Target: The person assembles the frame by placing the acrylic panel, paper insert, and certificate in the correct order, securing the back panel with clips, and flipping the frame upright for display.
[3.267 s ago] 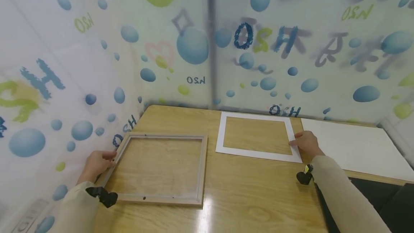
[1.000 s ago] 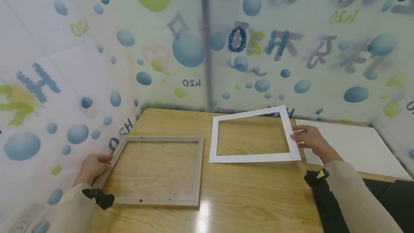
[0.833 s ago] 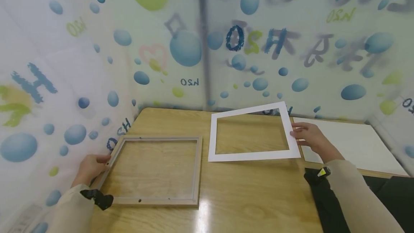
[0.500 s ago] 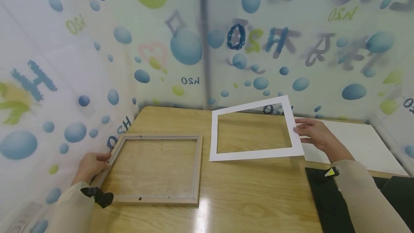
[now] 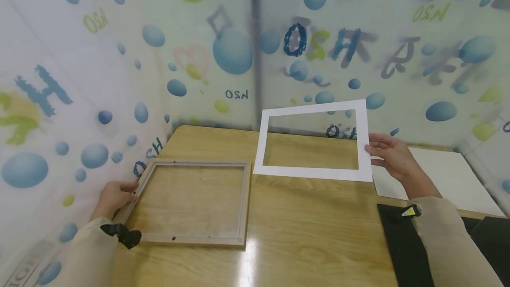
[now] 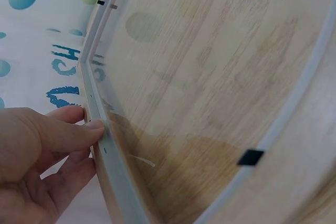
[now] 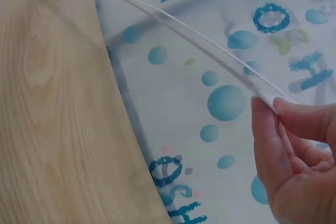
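A light wooden picture frame lies at the left of the table, a clear, reflecting pane inside it. Its left rail is pinched by my left hand; in the left wrist view the thumb presses on the rail's top and the fingers lie against its outer side. My right hand holds a white picture mat by its right edge, between thumb and fingers. The mat is tilted up off the table, right of the frame. Seen nearly edge-on in the right wrist view, the mat looks like a thin strip.
A white sheet lies at the table's right back. Black sheets or boards lie partly under the right forearm. A patterned curtain-like wall borders the wooden table at the back and left.
My right hand lifted the mat from lying flat on the table, tilted it up and raised it further in the last half second. The left hand and picture frame stayed in place.
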Available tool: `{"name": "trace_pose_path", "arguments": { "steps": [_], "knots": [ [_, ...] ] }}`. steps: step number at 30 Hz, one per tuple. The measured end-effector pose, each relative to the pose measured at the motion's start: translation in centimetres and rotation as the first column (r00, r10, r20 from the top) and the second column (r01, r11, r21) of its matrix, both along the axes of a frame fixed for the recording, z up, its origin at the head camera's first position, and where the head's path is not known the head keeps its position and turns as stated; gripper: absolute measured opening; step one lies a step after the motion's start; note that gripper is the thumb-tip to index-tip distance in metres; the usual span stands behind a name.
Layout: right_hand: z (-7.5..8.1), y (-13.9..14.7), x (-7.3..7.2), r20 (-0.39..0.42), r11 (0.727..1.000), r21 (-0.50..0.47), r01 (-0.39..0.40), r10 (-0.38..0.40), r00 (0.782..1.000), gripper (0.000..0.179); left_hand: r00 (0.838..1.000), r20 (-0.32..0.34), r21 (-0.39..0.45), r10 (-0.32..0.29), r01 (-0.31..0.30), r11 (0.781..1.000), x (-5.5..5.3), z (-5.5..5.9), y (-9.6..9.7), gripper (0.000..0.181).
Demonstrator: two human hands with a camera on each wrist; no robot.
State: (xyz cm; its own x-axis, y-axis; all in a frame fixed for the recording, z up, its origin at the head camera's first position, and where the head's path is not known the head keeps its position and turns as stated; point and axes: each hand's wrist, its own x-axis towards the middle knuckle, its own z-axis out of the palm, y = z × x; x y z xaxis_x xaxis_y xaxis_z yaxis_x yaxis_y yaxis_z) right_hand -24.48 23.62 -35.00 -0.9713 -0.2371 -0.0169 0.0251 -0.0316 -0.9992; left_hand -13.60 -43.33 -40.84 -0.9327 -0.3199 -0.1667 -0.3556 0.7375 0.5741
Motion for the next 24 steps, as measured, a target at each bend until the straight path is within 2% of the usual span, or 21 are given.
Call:
{"name": "trace_pose_path", "arguments": {
  "steps": [6, 9, 12, 14, 19, 24],
  "knots": [
    [0.1, -1.9, 0.2, 0.001, 0.990, -0.139, 0.001, -0.001, 1.000, 0.021, 1.000, -0.005, -0.005, -0.007, 0.007, 1.000, 0.0, 0.3, 0.2, 0.042],
    [-0.6, -3.3, 0.2, 0.068, 0.972, -0.236, -0.005, 0.022, 0.997, 0.020, 0.999, -0.026, -0.022, -0.031, 0.031, 0.999, 0.0, 0.2, 0.1, 0.041],
    [-1.6, -5.0, 0.2, 0.131, 0.959, -0.285, -0.009, 0.048, 0.990, 0.021, 0.998, -0.045, -0.035, -0.051, 0.049, 0.998, 0.2, 0.1, -0.3, 0.041],
    [-2.3, -6.1, 0.2, 0.153, 0.964, -0.267, -0.014, 0.056, 0.987, 0.026, 0.997, -0.045, -0.028, -0.060, 0.059, 0.998, 0.2, 0.0, -0.4, 0.042],
    [-3.8, -8.9, 0.7, 0.187, 0.986, -0.162, -0.039, 0.070, 0.980, 0.052, 0.997, -0.039, -0.025, -0.060, 0.059, 0.998, 0.1, -0.3, -0.7, 0.043],
    [-4.9, -11.3, 1.5, 0.234, 0.988, -0.139, -0.072, 0.103, 0.967, 0.055, 0.998, -0.035, -0.027, -0.048, 0.047, 0.999, -0.1, -0.4, -0.8, 0.044]
  ]
}}
